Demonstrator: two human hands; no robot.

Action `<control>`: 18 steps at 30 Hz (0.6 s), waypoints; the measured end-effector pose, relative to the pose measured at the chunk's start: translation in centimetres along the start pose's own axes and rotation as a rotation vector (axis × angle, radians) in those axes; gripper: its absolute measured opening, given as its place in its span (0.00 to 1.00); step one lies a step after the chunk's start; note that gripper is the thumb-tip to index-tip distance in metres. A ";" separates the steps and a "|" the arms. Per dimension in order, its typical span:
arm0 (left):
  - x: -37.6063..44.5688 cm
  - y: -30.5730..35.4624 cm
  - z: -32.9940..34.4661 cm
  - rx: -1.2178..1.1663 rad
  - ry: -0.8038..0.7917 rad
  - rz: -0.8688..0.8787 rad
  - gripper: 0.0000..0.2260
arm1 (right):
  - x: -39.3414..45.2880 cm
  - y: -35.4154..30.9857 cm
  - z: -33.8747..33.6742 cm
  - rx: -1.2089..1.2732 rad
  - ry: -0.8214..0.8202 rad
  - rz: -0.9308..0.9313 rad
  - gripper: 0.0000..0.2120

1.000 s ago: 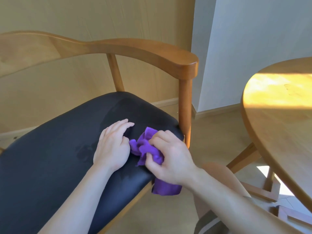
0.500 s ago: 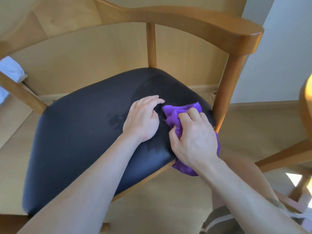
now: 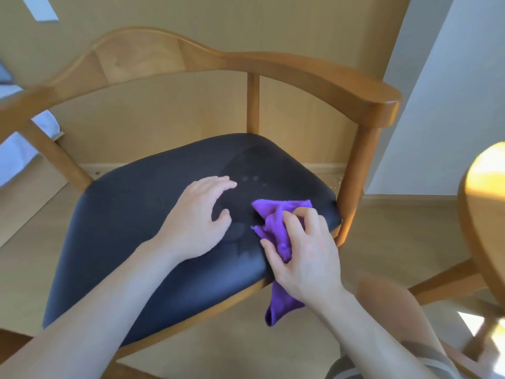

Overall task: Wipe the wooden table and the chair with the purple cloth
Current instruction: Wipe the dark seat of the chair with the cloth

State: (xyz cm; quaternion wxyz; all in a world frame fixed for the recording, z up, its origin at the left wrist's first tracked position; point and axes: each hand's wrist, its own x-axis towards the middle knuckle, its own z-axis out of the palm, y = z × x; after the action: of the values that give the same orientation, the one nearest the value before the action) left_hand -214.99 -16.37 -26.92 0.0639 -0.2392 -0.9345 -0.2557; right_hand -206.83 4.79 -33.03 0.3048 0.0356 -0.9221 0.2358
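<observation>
Near the seat's (image 3: pixel 136 214) right front corner, the right hand (image 3: pixel 308 255) grips the purple cloth (image 3: pixel 276 217); the left hand (image 3: pixel 196 222) rests open just beside it, on the unwiped side.

Warm daylight, glare on the table (image 3: pixel 483 187) at right, perhaps motion-blurred, wide-angle-bent edges.

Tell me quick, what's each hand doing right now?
Left hand: open, resting on the chair seat, holding nothing.
Right hand: fingers curled on the purple cloth, holding it on the seat.
</observation>
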 end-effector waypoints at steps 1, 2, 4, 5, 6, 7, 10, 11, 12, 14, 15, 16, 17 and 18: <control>-1.2 -0.5 0.0 0.106 -0.039 0.014 0.23 | 0.1 0.0 -0.2 0.002 -0.015 0.004 0.13; -2.4 -0.8 0.2 0.167 -0.071 -0.013 0.24 | 0.6 -0.1 -0.4 0.004 -0.030 0.024 0.11; -4.1 -1.1 1.0 0.185 -0.085 -0.097 0.24 | 2.5 -0.2 -0.8 0.025 -0.047 0.093 0.09; -4.4 -1.2 1.3 0.177 -0.070 -0.109 0.23 | 3.8 -0.2 -1.1 0.064 -0.040 0.125 0.10; -4.4 -1.3 1.4 0.168 -0.049 -0.107 0.22 | 5.3 -0.2 -1.4 0.123 -0.007 0.152 0.11; -4.2 -1.3 1.4 0.158 -0.028 -0.101 0.21 | 7.1 -0.2 -1.8 0.184 0.052 0.178 0.11; -3.8 -1.6 1.2 0.114 0.052 -0.104 0.19 | 12.2 0.1 -1.3 0.298 0.223 0.252 0.10; -3.8 -1.7 1.2 0.100 0.071 -0.113 0.19 | 13.4 0.2 -0.4 0.299 0.177 0.279 0.08; -3.9 -1.7 1.2 0.086 0.086 -0.123 0.19 | 14.2 0.3 0.8 0.258 0.057 0.305 0.06; -3.9 -1.9 1.2 0.059 0.115 -0.140 0.19 | 14.6 0.0 3.8 -0.046 -0.270 0.270 0.08; -3.9 -1.9 1.3 0.049 0.126 -0.151 0.19 | 14.4 -0.2 4.9 -0.189 -0.369 0.214 0.11; -3.9 -2.0 1.3 0.044 0.134 -0.161 0.20 | 14.3 -0.6 5.5 -0.268 -0.395 0.171 0.13; -3.8 -2.1 1.3 0.046 0.139 -0.165 0.20 | 14.3 -1.2 5.7 -0.290 -0.392 0.159 0.14; -3.8 -2.1 1.4 0.054 0.141 -0.160 0.20 | 14.2 -1.7 5.7 -0.278 -0.390 0.154 0.13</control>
State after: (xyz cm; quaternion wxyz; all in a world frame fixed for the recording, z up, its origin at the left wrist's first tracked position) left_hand -212.66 -18.83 -29.95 0.1155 -0.1431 -0.9504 -0.2508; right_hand -221.11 1.84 -28.08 0.1042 -0.0321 -0.9870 0.1179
